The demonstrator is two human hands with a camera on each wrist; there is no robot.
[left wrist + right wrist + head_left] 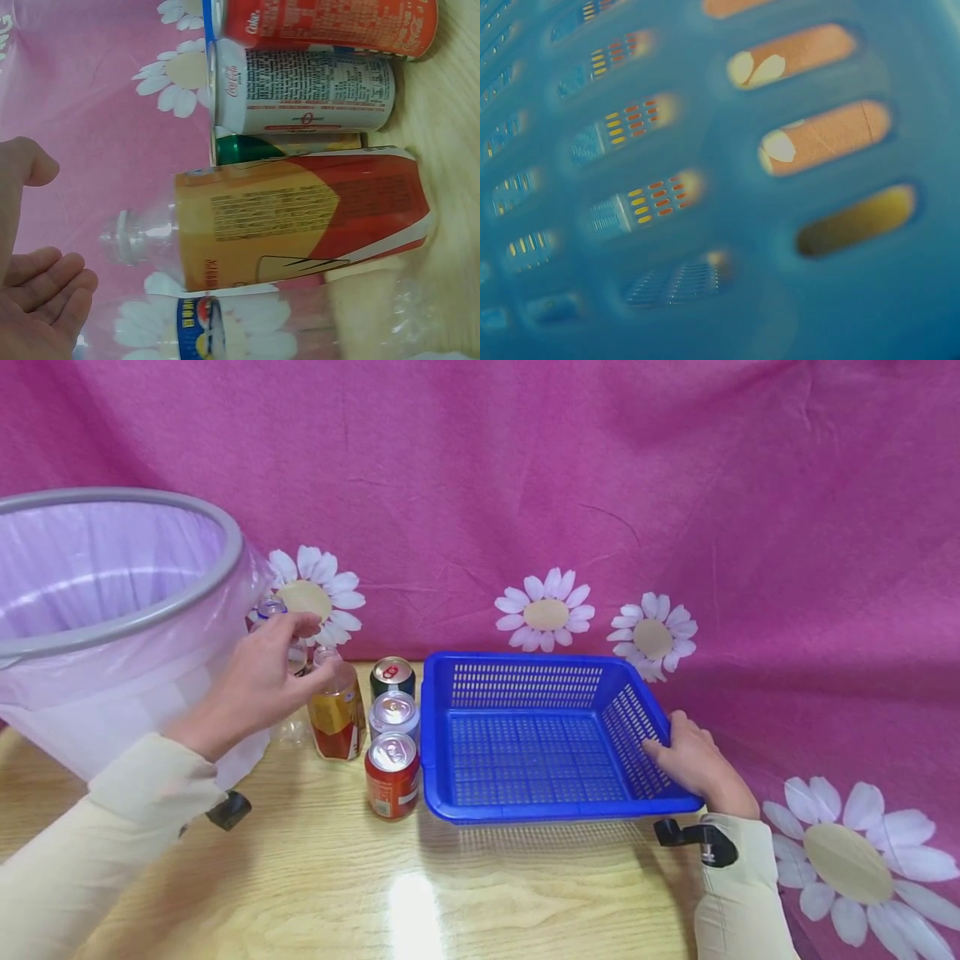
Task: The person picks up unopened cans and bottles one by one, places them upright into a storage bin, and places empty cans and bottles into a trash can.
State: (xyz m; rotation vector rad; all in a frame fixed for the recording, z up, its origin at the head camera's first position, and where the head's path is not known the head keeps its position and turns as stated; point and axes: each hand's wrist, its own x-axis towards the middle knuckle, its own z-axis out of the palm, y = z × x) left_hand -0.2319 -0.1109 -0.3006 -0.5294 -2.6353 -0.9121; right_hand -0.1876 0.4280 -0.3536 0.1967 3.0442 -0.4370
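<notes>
My left hand (pixel 258 681) hovers by the necks of two bottles, thumb and fingers apart and holding nothing. One bottle (pixel 335 718) has a yellow and red label; behind it stands a clear plastic bottle (pixel 272 608), partly hidden by the hand. In the left wrist view, the loosely bent fingers (pixel 52 289) are just short of the clear bottle's top. My right hand (pixel 697 760) grips the right rim of a blue plastic basket (pixel 551 814), thumb inside, other fingers over the outside. Slots in the basket's wall (pixel 727 150) fill the right wrist view.
Three drink cans stand in a row against the basket's left side: a red can (pixel 392 785), a silver can (pixel 395 714) and a dark can (pixel 392 673). A bin with a grey rim (pixel 232 539) and translucent liner stands left. A pink flowered cloth (pixel 465 510) hangs behind the table.
</notes>
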